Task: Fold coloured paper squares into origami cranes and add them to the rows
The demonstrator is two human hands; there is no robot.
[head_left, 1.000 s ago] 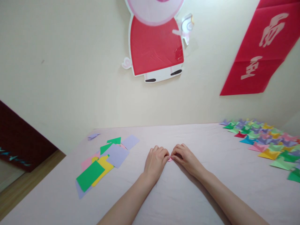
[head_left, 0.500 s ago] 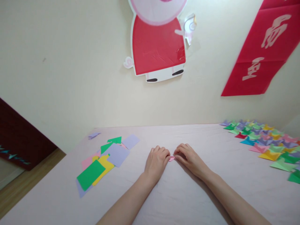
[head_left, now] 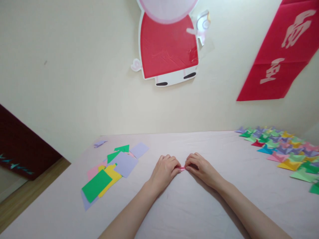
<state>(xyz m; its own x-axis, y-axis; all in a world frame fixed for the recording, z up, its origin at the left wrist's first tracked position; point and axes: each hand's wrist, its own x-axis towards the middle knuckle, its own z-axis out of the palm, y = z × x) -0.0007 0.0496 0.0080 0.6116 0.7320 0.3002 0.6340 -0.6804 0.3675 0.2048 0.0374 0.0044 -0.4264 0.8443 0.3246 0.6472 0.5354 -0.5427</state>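
Note:
Between my fingertips, just above the pale tabletop (head_left: 184,212), is a small folded piece of pink paper (head_left: 182,168). My left hand (head_left: 165,169) pinches its left end, and my right hand (head_left: 201,169) pinches its right end. Only a narrow strip of the paper shows; my fingers cover the rest. Off to the left lies a loose pile of paper sheets, with a green sheet (head_left: 96,186), a yellow sheet (head_left: 113,181) and a purple sheet (head_left: 126,164) among them.
Rows of folded paper figures (head_left: 289,165) in several colours stand along the right side. A small folded purple paper (head_left: 100,143) lies at the far left corner. Behind the table, the wall carries a cartoon cutout (head_left: 169,46) and a red banner (head_left: 276,56).
The fingers of my right hand have closed further onto the pink paper, which now shows as a thinner strip. My left hand stays on its end. The view has shifted slightly.

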